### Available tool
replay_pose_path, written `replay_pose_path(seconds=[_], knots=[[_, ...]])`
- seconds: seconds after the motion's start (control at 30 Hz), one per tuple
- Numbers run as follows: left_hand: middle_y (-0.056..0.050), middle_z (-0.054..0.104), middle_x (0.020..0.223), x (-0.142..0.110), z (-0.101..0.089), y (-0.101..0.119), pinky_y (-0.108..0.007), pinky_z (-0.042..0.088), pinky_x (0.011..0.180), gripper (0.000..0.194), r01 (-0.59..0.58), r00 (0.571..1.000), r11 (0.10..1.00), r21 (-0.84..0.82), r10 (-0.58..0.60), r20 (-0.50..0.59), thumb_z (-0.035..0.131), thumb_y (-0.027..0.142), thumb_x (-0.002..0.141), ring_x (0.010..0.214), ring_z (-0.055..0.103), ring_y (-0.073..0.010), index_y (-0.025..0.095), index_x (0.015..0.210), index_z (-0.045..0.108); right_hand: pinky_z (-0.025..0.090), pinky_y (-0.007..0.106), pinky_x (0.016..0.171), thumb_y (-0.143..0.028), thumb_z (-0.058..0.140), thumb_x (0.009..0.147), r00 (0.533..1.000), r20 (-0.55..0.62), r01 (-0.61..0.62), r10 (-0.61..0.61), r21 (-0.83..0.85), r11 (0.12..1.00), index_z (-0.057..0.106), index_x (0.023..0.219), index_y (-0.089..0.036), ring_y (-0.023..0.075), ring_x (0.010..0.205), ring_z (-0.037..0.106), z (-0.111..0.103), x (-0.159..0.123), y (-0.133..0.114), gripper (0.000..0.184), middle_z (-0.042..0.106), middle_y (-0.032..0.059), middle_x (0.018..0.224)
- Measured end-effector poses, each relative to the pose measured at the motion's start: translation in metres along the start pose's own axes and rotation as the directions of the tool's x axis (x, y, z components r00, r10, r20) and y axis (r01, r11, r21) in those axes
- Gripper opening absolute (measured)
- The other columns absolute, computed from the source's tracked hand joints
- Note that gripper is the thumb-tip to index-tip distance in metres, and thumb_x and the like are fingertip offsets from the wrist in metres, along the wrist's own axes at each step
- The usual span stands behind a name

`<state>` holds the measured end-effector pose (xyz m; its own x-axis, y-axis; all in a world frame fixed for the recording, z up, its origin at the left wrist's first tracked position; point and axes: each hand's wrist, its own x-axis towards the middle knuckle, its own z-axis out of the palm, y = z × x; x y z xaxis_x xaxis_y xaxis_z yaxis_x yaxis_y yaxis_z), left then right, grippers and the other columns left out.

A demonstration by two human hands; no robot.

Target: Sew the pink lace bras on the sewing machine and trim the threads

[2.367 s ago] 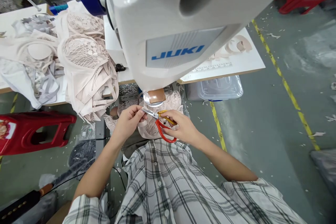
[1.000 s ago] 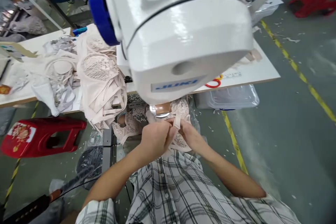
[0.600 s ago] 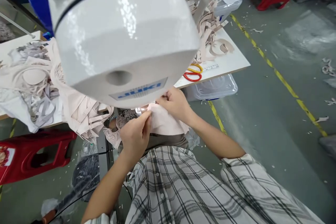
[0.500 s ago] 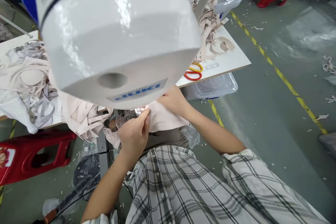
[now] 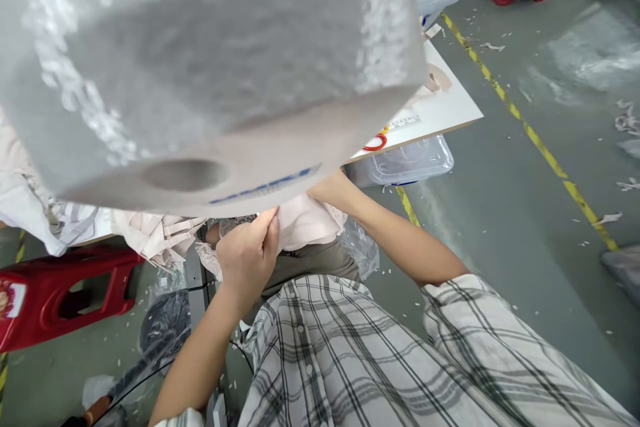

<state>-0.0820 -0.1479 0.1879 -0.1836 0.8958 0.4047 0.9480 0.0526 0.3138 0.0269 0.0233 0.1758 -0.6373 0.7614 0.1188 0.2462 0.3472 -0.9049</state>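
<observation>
The white head of a JUKI sewing machine [image 5: 240, 73] fills the upper part of the view and covers the sewing area. Just below its lower edge, my left hand [image 5: 247, 253] pinches the edge of a pale pink fabric piece [image 5: 307, 223] between thumb and fingers. My right hand [image 5: 330, 188] is at the other side of that cloth, its fingers hidden behind the machine head. The fabric hangs over my lap, with a lace edge showing at its right. More pale lace [image 5: 209, 260] hangs left of my left hand.
Pale straps and garments [image 5: 160, 237] are heaped at the left table edge. Scissors with a red handle [image 5: 376, 142] and a clear ruler [image 5: 405, 121] lie on the white table [image 5: 455, 103] at right. A plastic box [image 5: 413, 160] sits below. A red stool [image 5: 65, 293] stands left.
The machine head looms larger and nearer, hiding more of the table and the scissors. My right hand has gone further behind it, and the lace edge of the fabric now shows at the right.
</observation>
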Motion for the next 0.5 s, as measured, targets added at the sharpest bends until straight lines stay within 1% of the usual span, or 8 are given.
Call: replay_pose_path(seconds=[0.2,0.3,0.5], knots=[[-0.004,0.078,0.078,-0.0005,-0.0009,0.0018,-0.023,0.045,0.062,0.029,0.029,0.999,1.0,-0.009,-0.028,0.032,0.051,0.027,0.098,0.067,0.07,-0.0147,0.018,0.11,0.075,0.047,0.033,0.073,-0.031,0.062,0.081,1.0,0.006,0.011,-0.011,0.032,0.999,0.06,0.083,-0.021,0.0152,0.06,0.05,-0.0004,-0.0001,0.0001,0.01,0.05,-0.0063,0.057],[-0.004,0.078,0.077,-0.0008,-0.0022,0.0025,-0.024,0.044,0.06,0.029,0.035,0.998,0.999,0.01,-0.035,0.052,0.05,0.028,0.099,0.064,0.069,-0.0146,0.019,0.11,0.075,0.048,0.034,0.075,-0.031,0.061,0.081,1.0,0.013,0.004,-0.005,0.025,1.0,0.06,0.082,-0.022,0.0159,0.062,0.052,-0.0014,-0.0006,-0.0018,0.009,0.052,-0.0055,0.058],[-0.004,0.078,0.076,0.0004,-0.0019,0.002,-0.024,0.043,0.059,0.03,0.029,0.998,0.999,0.033,-0.031,0.06,0.049,0.029,0.099,0.066,0.07,-0.0147,0.02,0.109,0.076,0.048,0.034,0.072,-0.029,0.062,0.081,1.0,0.02,-0.012,0.012,0.015,1.0,0.061,0.082,-0.022,0.0165,0.061,0.053,-0.0022,-0.0004,-0.0032,0.007,0.052,-0.0053,0.058]])
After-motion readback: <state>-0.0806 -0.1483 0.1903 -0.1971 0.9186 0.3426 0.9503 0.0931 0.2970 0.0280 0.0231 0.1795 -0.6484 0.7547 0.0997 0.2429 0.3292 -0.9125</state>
